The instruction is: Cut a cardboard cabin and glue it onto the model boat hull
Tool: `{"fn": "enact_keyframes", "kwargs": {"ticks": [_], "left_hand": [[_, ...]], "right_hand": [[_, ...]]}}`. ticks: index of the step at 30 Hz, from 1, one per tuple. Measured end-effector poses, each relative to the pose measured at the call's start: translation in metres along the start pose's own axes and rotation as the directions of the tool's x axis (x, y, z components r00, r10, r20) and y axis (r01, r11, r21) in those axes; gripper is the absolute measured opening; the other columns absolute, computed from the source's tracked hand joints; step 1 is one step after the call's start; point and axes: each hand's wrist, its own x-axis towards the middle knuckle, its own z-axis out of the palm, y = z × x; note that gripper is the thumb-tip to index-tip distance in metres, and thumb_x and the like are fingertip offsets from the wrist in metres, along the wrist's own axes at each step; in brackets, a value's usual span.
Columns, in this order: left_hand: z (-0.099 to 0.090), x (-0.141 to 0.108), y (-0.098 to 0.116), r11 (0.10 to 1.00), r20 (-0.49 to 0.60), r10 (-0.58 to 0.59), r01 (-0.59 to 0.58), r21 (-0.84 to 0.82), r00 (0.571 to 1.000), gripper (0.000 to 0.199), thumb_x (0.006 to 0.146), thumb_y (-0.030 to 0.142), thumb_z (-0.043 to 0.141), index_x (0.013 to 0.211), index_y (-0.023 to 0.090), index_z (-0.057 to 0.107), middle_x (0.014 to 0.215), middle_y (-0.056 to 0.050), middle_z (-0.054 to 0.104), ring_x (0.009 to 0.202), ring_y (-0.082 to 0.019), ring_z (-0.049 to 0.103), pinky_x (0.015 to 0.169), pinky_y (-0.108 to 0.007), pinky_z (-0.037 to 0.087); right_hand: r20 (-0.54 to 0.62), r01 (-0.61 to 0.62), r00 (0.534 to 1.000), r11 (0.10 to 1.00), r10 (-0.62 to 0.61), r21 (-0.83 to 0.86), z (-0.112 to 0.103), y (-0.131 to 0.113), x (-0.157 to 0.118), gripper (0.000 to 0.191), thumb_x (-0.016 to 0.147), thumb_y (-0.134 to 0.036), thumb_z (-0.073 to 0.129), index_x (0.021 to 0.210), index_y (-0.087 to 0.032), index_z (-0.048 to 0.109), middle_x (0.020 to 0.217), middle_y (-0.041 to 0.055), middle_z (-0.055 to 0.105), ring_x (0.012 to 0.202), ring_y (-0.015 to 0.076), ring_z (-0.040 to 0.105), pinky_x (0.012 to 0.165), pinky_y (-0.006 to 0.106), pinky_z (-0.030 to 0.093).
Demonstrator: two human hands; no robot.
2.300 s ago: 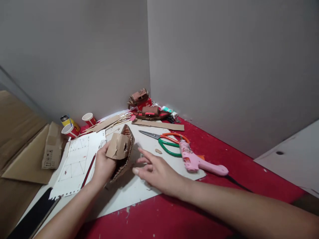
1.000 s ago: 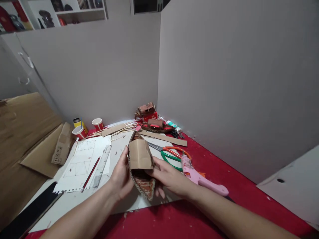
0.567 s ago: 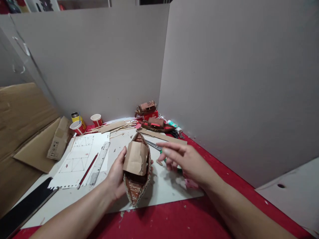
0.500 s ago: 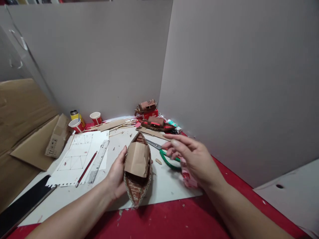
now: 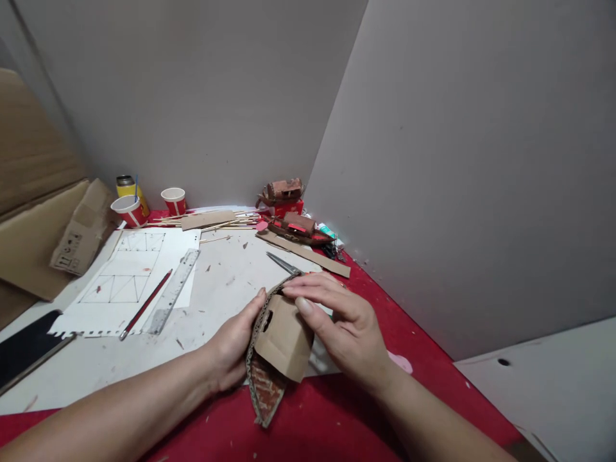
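A small cardboard model boat (image 5: 267, 385), brown inside, is tilted on its side above the table's front part. On it sits a folded cardboard cabin (image 5: 283, 337) with a small dark cut-out in one wall. My left hand (image 5: 235, 346) grips the hull from the left, thumb up along its side. My right hand (image 5: 337, 321) is at the far right end of the boat, with fingertips and thumb against the cabin and the hull's rim. Just beyond the boat lie scissors (image 5: 283, 263), their handles mostly covered by my right hand.
At left are a paper with drawn lines (image 5: 139, 256), a pencil (image 5: 147, 305), a ruler (image 5: 176, 292), a dark flat object (image 5: 29, 350) and cardboard boxes (image 5: 79, 234). Paper cups (image 5: 173, 200), wooden sticks, a cardboard strip (image 5: 303, 253) and finished model boats (image 5: 298, 226) stand along the back.
My right hand has come left onto the boat and its cabin. The boat has tilted over to the right in my left hand, and the view has shifted slightly.
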Motion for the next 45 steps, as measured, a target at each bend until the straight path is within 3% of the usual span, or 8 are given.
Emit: {"fn": "enact_keyframes", "kwargs": {"ticks": [4,14,21,34,39,45], "left_hand": [[-0.004,0.002,-0.004,0.996,0.039,0.051,-0.053,0.069,0.998,0.051,0.099,0.049,0.046,0.131,0.013,0.063,0.118,-0.014,0.074,0.116,-0.028,0.063,0.104,-0.039,0.041],[-0.007,0.000,-0.009,0.964,-0.008,0.162,-0.156,0.216,0.987,0.050,0.094,0.057,0.051,0.125,0.022,0.069,0.125,-0.009,0.072,0.122,-0.027,0.061,0.105,-0.038,0.042],[-0.010,0.000,-0.011,0.952,-0.122,0.149,-0.109,0.287,0.981,0.059,0.089,0.065,0.054,0.120,0.019,0.071,0.112,-0.013,0.077,0.108,-0.031,0.068,0.095,-0.043,0.048],[-0.012,0.000,-0.008,0.922,-0.130,0.184,-0.126,0.366,0.974,0.056,0.088,0.066,0.053,0.115,0.021,0.074,0.120,-0.009,0.075,0.113,-0.030,0.065,0.101,-0.042,0.044],[-0.007,0.000,-0.007,0.935,-0.177,0.180,-0.113,0.336,0.967,0.051,0.091,0.061,0.053,0.111,0.020,0.075,0.110,-0.010,0.078,0.108,-0.031,0.067,0.097,-0.043,0.046],[-0.006,0.000,-0.005,0.927,-0.162,0.229,-0.165,0.336,0.960,0.044,0.089,0.055,0.060,0.112,0.020,0.074,0.105,-0.009,0.079,0.112,-0.029,0.066,0.095,-0.038,0.048]], "right_hand": [[-0.015,-0.008,1.000,1.000,0.008,-0.013,0.000,0.001,-0.001,0.021,0.090,-0.016,0.064,0.099,-0.029,0.077,0.094,0.0013,0.076,0.092,0.0158,0.069,0.084,0.028,0.054],[-0.018,-0.125,0.992,0.989,0.124,-0.084,0.007,-0.004,-0.004,0.010,0.082,-0.016,0.070,0.083,-0.023,0.076,0.077,-0.0015,0.076,0.070,0.0122,0.069,0.067,0.020,0.054],[-0.036,-0.226,0.974,0.974,0.225,-0.024,0.013,-0.006,-0.004,0.010,0.079,-0.016,0.069,0.075,-0.021,0.076,0.070,-0.0017,0.077,0.060,0.0129,0.070,0.057,0.018,0.054],[-0.015,-0.306,0.952,0.952,0.306,-0.001,0.015,-0.007,-0.002,0.011,0.077,-0.019,0.067,0.070,-0.020,0.075,0.066,-0.0007,0.076,0.058,0.0144,0.069,0.054,0.021,0.054],[0.001,-0.326,0.945,0.945,0.326,-0.010,0.016,-0.006,0.000,0.011,0.077,-0.020,0.066,0.069,-0.019,0.074,0.066,0.0005,0.075,0.060,0.0162,0.069,0.058,0.024,0.056],[0.026,-0.311,0.950,0.950,0.311,0.005,0.018,-0.002,0.001,0.013,0.078,-0.019,0.063,0.069,-0.019,0.072,0.068,0.0011,0.075,0.063,0.0166,0.069,0.061,0.025,0.056]]}}
